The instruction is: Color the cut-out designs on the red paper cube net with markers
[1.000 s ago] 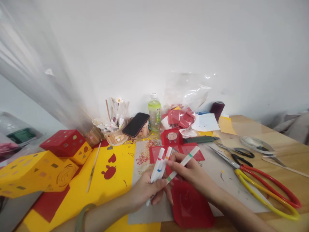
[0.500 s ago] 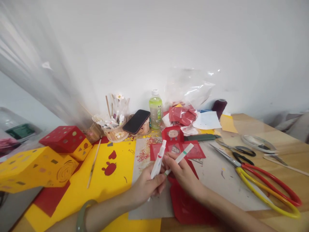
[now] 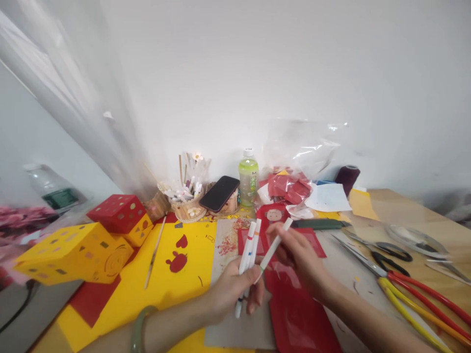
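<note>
My left hand (image 3: 235, 283) is closed around white felt-tip pens (image 3: 246, 250), one with a red band and one with a blue band, tilted upward. Another white felt-tip pen (image 3: 271, 250) slants between both hands; its lower end meets my left thumb. Around its upper part are the bent fingers of my right hand (image 3: 298, 250). Beneath the hands lie red paper pieces (image 3: 301, 304) with clear windows and a grey board (image 3: 235, 328). A red paper envelope with a drawn animal face (image 3: 274, 214) lies just beyond.
On the left, yellow paper (image 3: 184, 289) bears red cut-outs near a yellow box (image 3: 69, 250) and a red-topped box (image 3: 117, 215). At the back stand a pen basket (image 3: 187, 210), phone (image 3: 221, 192) and bottle (image 3: 248, 179). Large scissors (image 3: 390, 277) lie right.
My right hand has shifted up along its pen, which now stands steeper. The pens in my left hand have fanned apart slightly. The whole view has shifted, with the table sitting lower and further right.
</note>
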Tool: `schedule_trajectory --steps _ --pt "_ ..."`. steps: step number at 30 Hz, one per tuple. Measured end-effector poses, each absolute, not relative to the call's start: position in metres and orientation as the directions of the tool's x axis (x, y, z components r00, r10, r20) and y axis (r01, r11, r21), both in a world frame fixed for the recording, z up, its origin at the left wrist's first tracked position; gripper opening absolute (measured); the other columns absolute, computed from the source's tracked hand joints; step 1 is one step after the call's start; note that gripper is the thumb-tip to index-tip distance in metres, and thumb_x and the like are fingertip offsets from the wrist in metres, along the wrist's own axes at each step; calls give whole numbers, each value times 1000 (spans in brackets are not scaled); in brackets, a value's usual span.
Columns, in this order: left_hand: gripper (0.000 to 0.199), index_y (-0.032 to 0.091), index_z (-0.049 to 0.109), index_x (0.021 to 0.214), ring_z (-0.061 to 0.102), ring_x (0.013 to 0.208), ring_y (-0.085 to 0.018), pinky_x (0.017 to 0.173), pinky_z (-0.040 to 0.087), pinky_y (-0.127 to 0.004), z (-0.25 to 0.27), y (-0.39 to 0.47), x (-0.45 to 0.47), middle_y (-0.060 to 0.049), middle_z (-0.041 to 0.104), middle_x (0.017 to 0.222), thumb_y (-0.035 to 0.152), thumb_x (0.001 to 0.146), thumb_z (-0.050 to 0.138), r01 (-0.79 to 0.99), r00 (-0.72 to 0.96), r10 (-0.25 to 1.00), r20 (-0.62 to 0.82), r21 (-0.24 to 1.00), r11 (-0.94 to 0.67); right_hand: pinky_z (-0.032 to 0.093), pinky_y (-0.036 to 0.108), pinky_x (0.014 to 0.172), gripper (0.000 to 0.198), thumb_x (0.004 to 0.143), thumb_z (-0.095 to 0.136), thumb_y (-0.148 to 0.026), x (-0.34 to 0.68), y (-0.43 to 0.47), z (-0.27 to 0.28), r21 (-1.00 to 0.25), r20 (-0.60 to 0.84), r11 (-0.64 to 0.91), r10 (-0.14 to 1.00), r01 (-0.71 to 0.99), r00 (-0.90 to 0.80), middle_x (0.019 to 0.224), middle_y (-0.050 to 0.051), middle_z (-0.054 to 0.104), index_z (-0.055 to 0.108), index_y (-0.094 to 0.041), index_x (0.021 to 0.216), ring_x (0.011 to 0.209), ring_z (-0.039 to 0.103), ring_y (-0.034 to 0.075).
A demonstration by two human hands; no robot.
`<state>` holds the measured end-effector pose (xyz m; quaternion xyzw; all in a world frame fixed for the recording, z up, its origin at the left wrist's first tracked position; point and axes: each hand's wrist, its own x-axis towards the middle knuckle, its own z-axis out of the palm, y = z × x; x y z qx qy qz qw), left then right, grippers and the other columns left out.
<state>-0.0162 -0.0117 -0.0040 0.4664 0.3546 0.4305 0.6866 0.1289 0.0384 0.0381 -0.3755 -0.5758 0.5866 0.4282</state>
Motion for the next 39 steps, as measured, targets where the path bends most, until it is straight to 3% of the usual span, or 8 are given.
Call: schedule_trajectory --steps 3,8,12,15,18,20,34,39 --pt "50 13 48 83 54 42 -10 41 42 -19 -2 -13 -14 -3 59 58 59 69 59 -343 377 919 -115 904 255 23 20 42 36 79 50 -50 130 45 45 -996 83 92 960 20 -268 48 -9 32 40 -20 63 42 27 7" --pt "48 14 46 81 50 38 -9 40 40 -19 -3 -9 -13 1 55 52 56 66 63 -437 301 945 -130 862 258 32 21 43 28 83 48 -43 124 54 54 -909 55 284 806 304 -589 55 -4 49 49 -19 69 46 44 9" --pt "47 17 42 77 34 30 -3 34 34 -17 -7 -6 -14 8 46 47 59 66 60 -420 147 976 -160 883 208 44 26 59 22 88 42 -36 106 72 79 -662 379 606 779 441 -500 73 2 61 56 -19 87 63 55 14" --pt "45 17 42 74 30 29 -2 30 24 -15 -4 -4 -16 9 43 47 58 67 58 -381 118 973 -200 895 230 46 31 74 20 89 41 -22 66 84 97 -245 615 913 407 326 -675 91 7 65 59 -18 95 85 58 18" --pt "39 17 42 70 30 28 -2 29 21 -16 1 -3 -18 9 42 46 53 68 57 -334 114 964 -242 904 266 42 31 90 31 90 34 -12 9 97 101 259 426 966 -121 -7 -896 112 7 63 58 -14 110 108 51 18" --pt "35 17 43 71 31 28 -3 30 23 -17 2 -2 -20 8 44 46 49 70 56 -329 118 956 -268 898 293 30 36 102 35 92 32 -17 -24 112 99 541 218 834 -268 -112 -939 128 8 53 52 -12 120 123 39 20" --pt "36 15 46 60 38 31 -6 31 24 -17 -4 -1 -23 5 42 40 49 73 46 -345 170 947 -274 883 318 31 40 95 20 84 47 -16 -33 187 127 617 234 787 -154 24 -960 107 9 66 67 -14 83 110 50 24" --pt "43 14 48 73 44 35 -7 37 36 -19 -6 1 -22 3 51 52 55 63 56 -476 166 959 -232 832 284 34 36 85 19 85 44 -14 -45 176 127 610 243 792 -179 7 -953 103 11 64 62 -12 90 99 51 23"
